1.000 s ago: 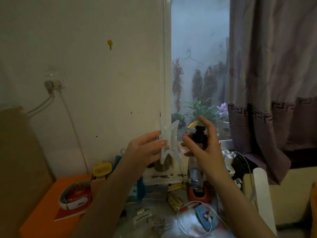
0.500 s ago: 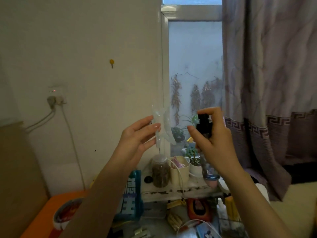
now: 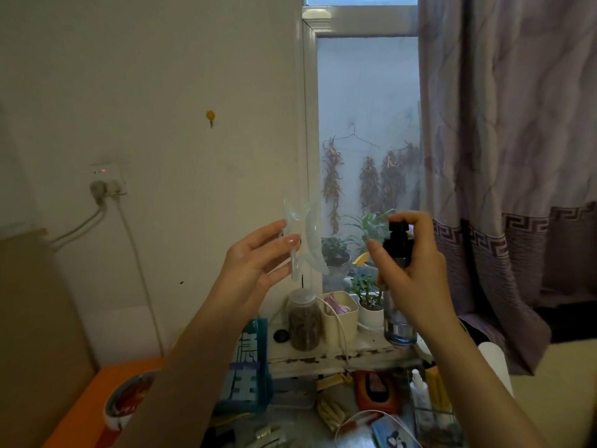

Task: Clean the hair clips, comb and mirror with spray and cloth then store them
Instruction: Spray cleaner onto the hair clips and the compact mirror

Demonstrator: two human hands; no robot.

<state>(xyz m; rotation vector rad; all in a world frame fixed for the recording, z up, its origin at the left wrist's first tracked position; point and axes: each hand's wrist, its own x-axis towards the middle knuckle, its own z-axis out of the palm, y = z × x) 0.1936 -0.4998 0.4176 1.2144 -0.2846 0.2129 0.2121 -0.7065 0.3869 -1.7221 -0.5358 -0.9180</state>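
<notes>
My left hand (image 3: 258, 260) holds a clear, see-through hair clip (image 3: 305, 240) upright at chest height, pinched between thumb and fingers in front of the window frame. To its right, my right hand (image 3: 413, 270) grips a spray bottle (image 3: 399, 286) with a black pump top and clear lower body; the forefinger rests on the pump, and the nozzle faces the clip from about a hand's width away. More hair clips (image 3: 268, 434) lie on the cluttered table at the bottom edge. I see no comb, mirror or cloth for certain.
A worn white shelf (image 3: 339, 354) below my hands carries a jar (image 3: 303, 321), a cream cup (image 3: 339, 315) and a potted plant (image 3: 368, 302). A blue packet (image 3: 248, 367), red pouch (image 3: 374, 389), cables and small bottles (image 3: 420, 392) crowd the table. A curtain (image 3: 507, 156) hangs right; an orange surface (image 3: 84, 412) lies left.
Both hands have risen with the clip and the spray bottle, away from the table, and the view has tilted upward. The grip on each is unchanged.
</notes>
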